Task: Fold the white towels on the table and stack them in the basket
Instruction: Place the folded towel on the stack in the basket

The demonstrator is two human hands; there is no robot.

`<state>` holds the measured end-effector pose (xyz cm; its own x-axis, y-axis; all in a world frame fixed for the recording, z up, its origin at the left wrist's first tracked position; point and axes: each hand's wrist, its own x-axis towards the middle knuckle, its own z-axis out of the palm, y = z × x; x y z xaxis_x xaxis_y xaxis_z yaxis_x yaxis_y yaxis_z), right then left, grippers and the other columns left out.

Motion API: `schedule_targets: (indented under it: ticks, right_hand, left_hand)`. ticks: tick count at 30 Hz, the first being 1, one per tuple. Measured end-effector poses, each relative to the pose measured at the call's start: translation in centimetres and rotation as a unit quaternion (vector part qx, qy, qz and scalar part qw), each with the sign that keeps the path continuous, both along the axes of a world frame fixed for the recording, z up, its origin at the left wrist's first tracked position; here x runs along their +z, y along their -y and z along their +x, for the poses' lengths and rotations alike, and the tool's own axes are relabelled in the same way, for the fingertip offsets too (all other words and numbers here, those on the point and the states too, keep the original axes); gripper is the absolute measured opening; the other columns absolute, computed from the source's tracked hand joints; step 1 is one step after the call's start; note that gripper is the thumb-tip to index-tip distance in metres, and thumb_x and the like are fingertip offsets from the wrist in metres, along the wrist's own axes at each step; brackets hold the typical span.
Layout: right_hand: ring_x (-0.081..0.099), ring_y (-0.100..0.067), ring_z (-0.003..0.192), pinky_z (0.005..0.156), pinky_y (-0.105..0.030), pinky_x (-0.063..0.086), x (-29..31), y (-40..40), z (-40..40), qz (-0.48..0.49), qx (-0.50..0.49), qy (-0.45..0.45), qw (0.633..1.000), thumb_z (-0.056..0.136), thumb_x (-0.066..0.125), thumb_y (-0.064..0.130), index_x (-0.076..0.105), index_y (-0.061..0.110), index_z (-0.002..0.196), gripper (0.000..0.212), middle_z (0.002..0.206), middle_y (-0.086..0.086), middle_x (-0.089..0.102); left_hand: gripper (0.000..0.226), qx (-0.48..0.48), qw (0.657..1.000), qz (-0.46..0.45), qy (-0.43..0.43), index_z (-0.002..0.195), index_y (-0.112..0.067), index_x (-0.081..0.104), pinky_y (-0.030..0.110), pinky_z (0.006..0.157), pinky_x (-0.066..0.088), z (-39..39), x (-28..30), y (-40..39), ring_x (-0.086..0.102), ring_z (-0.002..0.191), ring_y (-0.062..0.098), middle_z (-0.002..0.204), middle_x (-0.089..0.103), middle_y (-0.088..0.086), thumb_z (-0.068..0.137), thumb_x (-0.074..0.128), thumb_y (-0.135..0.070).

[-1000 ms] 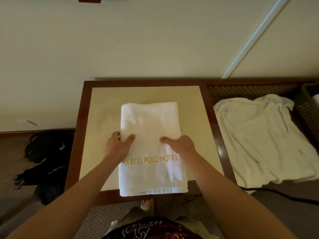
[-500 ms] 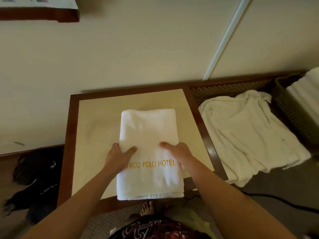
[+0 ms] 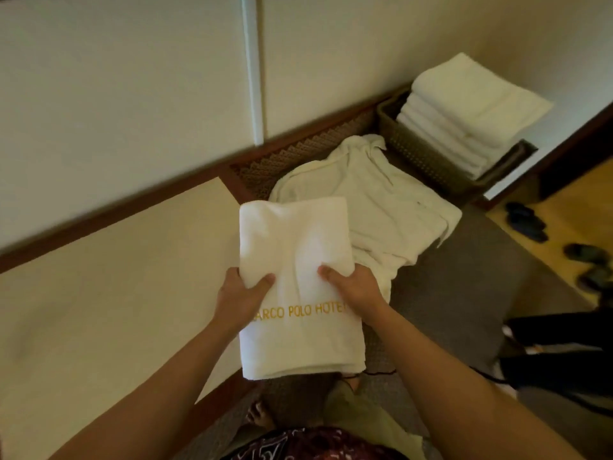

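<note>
A folded white towel (image 3: 295, 257) with gold hotel lettering is held in the air past the right edge of the cream-topped table (image 3: 109, 293). My left hand (image 3: 238, 293) grips its left side, thumb on top. My right hand (image 3: 355, 287) grips its right side the same way. A dark wicker basket (image 3: 428, 161) stands on the floor at the upper right, holding a stack of several folded white towels (image 3: 471, 104) that rises above its rim.
A loose white towel heap (image 3: 374, 200) lies on the floor between the table and the basket. Dark sandals (image 3: 527, 220) sit on the wooden floor at the right. A black cable (image 3: 381, 371) runs over the carpet. My bare foot (image 3: 258, 415) shows below.
Both hands have lifted the folded towel off the table and carried it rightwards, over the table's right edge. My view has swung right, bringing the basket into sight.
</note>
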<state>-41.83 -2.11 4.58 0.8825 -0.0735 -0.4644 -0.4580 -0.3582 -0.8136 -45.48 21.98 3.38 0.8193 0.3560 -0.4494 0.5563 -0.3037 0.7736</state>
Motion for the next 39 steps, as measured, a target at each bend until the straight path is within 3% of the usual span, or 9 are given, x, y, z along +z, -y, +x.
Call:
schedule_targets:
  ticks: [5,8,12,16,23,26,29,34,39]
  right_hand:
    - [0.073,-0.016,0.097,0.087,-0.038,0.061,0.3,9.5,1.7,0.046,-0.107,0.022,0.993,0.076,0.087,0.049,0.075,0.017,0.112,0.049,0.103,0.006,0.076]
    - [0.075,-0.018,0.095,0.087,-0.044,0.062,0.1,16.6,3.0,0.044,-0.152,0.026,0.987,0.064,0.089,0.060,0.077,0.015,0.107,0.063,0.104,0.001,0.078]
    - [0.076,-0.018,0.089,0.084,-0.044,0.063,0.8,27.5,3.9,0.036,-0.203,0.025,0.978,0.076,0.088,0.045,0.077,0.015,0.103,0.042,0.098,0.000,0.078]
    - [0.077,-0.021,0.085,0.079,-0.044,0.064,2.0,37.4,4.1,0.025,-0.252,0.032,0.967,0.079,0.087,0.041,0.077,0.012,0.106,0.041,0.096,-0.004,0.078]
    - [0.076,-0.017,0.080,0.066,-0.031,0.062,5.1,50.4,3.9,0.017,-0.344,0.077,0.936,0.082,0.086,0.036,0.076,0.013,0.105,0.035,0.092,0.000,0.077]
    - [0.076,-0.022,0.083,0.073,-0.040,0.064,5.7,54.4,4.9,0.005,-0.373,0.081,0.924,0.080,0.086,0.040,0.076,0.014,0.103,0.036,0.096,-0.005,0.078]
    - [0.076,-0.023,0.083,0.075,-0.044,0.064,6.3,57.8,6.7,-0.004,-0.401,0.084,0.912,0.078,0.087,0.045,0.076,0.018,0.100,0.037,0.094,-0.004,0.078]
    - [0.073,-0.019,0.081,0.066,-0.033,0.059,8.6,63.8,13.7,-0.052,-0.401,0.109,0.908,0.079,0.085,0.046,0.073,0.017,0.099,0.037,0.091,0.000,0.075]
    - [0.072,-0.016,0.080,0.063,-0.029,0.057,12.1,68.1,24.2,-0.055,-0.357,0.150,0.920,0.082,0.083,0.043,0.069,0.024,0.091,0.025,0.091,0.002,0.075]
  left_hand:
    - [0.074,-0.085,0.996,-0.018,0.024,0.118,-0.022,0.053,0.048,0.088,0.059,5.7,1.4,9.0,0.068,0.099,0.022,0.110,0.067,-0.003,0.066,0.077,-0.069]
    - [0.082,-0.129,0.991,-0.018,0.020,0.116,-0.022,0.054,0.047,0.086,0.060,9.1,1.4,15.9,0.070,0.097,0.022,0.109,0.069,-0.003,0.058,0.073,-0.076]
    - [0.065,-0.181,0.983,-0.024,0.026,0.112,-0.019,0.055,0.046,0.086,0.059,12.5,1.6,27.4,0.068,0.098,0.022,0.107,0.069,-0.002,0.071,0.081,-0.063]
    - [0.077,-0.237,0.970,-0.048,0.023,0.114,-0.019,0.057,0.045,0.084,0.060,15.3,1.6,37.7,0.069,0.096,0.019,0.108,0.069,-0.003,0.062,0.077,-0.072]
    - [0.063,-0.335,0.938,-0.083,0.042,0.123,-0.018,0.054,0.035,0.074,0.060,19.5,3.3,53.3,0.070,0.095,0.015,0.113,0.069,-0.002,0.080,0.079,-0.057]
    - [0.065,-0.365,0.926,-0.080,0.057,0.121,-0.017,0.053,0.036,0.075,0.061,21.8,4.7,57.8,0.069,0.094,0.015,0.111,0.068,-0.003,0.079,0.080,-0.058]
    - [0.061,-0.382,0.918,-0.072,0.071,0.120,-0.016,0.050,0.037,0.076,0.060,24.3,5.7,61.8,0.068,0.094,0.016,0.108,0.065,-0.003,0.082,0.079,-0.055]
    - [0.058,-0.388,0.912,-0.103,0.082,0.119,-0.017,0.051,0.031,0.067,0.058,31.2,7.0,68.0,0.070,0.092,0.015,0.109,0.067,-0.002,0.083,0.078,-0.053]
    - [0.060,-0.340,0.924,-0.134,0.111,0.122,-0.020,0.063,0.040,0.079,0.063,40.2,9.2,71.7,0.075,0.089,0.013,0.106,0.075,-0.004,0.079,0.079,-0.058]
